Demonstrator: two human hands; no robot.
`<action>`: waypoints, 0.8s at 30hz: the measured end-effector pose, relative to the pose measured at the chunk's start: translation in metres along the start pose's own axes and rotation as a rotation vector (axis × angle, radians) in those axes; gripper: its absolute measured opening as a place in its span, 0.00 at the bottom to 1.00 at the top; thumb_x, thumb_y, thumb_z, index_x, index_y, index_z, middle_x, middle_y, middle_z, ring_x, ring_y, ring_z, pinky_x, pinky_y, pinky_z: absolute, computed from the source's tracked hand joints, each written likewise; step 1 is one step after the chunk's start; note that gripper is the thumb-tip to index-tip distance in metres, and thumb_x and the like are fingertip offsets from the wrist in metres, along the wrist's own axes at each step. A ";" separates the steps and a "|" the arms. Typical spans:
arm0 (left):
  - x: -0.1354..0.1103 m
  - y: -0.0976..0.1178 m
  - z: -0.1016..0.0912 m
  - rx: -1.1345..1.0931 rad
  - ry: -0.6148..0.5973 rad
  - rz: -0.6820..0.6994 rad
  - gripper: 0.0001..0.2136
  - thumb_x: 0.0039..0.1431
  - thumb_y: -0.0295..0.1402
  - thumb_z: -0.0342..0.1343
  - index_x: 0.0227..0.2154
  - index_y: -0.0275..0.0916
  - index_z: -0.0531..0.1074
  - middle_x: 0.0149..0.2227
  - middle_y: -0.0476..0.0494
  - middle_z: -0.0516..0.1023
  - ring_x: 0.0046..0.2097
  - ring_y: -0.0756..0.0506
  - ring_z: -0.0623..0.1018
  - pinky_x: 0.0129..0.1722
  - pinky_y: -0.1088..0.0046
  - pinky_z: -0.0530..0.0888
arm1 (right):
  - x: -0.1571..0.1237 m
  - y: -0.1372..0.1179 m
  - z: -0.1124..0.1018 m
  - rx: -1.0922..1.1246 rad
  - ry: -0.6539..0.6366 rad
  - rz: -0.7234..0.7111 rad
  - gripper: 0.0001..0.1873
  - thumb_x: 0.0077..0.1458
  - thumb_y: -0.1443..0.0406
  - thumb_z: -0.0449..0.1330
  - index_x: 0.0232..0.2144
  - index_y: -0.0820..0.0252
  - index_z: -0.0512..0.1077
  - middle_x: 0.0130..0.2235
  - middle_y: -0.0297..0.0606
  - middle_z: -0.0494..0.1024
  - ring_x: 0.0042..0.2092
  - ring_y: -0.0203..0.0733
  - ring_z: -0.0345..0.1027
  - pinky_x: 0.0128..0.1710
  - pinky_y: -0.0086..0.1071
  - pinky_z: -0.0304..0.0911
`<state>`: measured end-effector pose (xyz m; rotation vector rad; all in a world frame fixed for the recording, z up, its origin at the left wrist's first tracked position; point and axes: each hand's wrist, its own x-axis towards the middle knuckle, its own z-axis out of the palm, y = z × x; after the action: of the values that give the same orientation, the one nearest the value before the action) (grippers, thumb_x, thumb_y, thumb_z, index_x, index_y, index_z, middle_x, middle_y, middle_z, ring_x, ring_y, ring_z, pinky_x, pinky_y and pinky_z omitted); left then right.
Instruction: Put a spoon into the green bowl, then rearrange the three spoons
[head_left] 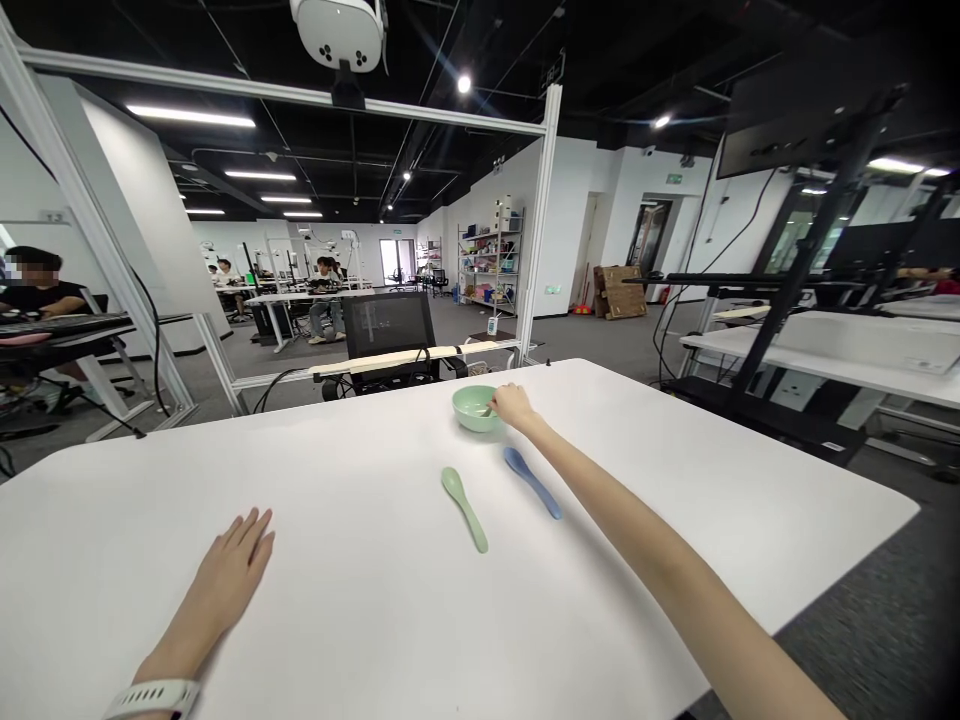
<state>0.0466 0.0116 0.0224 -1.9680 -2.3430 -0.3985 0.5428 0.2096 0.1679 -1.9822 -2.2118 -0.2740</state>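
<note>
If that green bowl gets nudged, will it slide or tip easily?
The green bowl looks like light, thin-walled plastic, so a push would probably slide it across the smooth white table. Its rounded sides suggest it might tip if pressed at the rim, where the right hand seems to be.

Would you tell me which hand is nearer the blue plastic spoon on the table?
Right. The right hand is just beyond the blue plastic spoon, at the pale green bowl; the left hand lies flat, far to the spoon's left.
</note>
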 end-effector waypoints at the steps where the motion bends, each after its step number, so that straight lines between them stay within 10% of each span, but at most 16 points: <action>1: -0.001 0.001 0.000 -0.003 0.003 0.002 0.38 0.68 0.47 0.31 0.71 0.29 0.66 0.75 0.30 0.66 0.77 0.33 0.63 0.75 0.47 0.61 | -0.001 0.000 0.001 0.004 0.006 0.003 0.17 0.72 0.64 0.57 0.48 0.66 0.85 0.52 0.58 0.85 0.59 0.56 0.74 0.55 0.38 0.62; 9: -0.001 0.001 0.000 -0.012 0.033 0.020 0.35 0.69 0.44 0.34 0.69 0.30 0.68 0.73 0.29 0.68 0.75 0.31 0.65 0.73 0.46 0.64 | -0.042 0.049 0.012 0.211 0.231 0.039 0.25 0.75 0.66 0.47 0.63 0.66 0.76 0.62 0.55 0.78 0.63 0.55 0.70 0.62 0.42 0.61; 18: 0.000 0.000 0.000 -0.019 0.058 0.027 0.35 0.68 0.44 0.36 0.68 0.30 0.70 0.71 0.28 0.71 0.74 0.30 0.67 0.72 0.45 0.66 | -0.121 0.098 0.081 0.397 0.049 -0.124 0.23 0.71 0.67 0.52 0.60 0.64 0.78 0.67 0.54 0.75 0.70 0.54 0.67 0.71 0.47 0.61; 24: 0.000 0.000 0.000 -0.021 0.042 0.004 0.35 0.68 0.45 0.35 0.69 0.32 0.68 0.73 0.31 0.70 0.75 0.32 0.66 0.73 0.47 0.65 | -0.131 0.095 0.091 0.488 0.020 -0.102 0.23 0.72 0.67 0.51 0.60 0.62 0.79 0.66 0.52 0.77 0.72 0.52 0.65 0.72 0.45 0.60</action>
<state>0.0465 0.0115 0.0223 -1.9536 -2.3185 -0.4615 0.6519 0.1150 0.0513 -1.6004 -2.1107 0.2161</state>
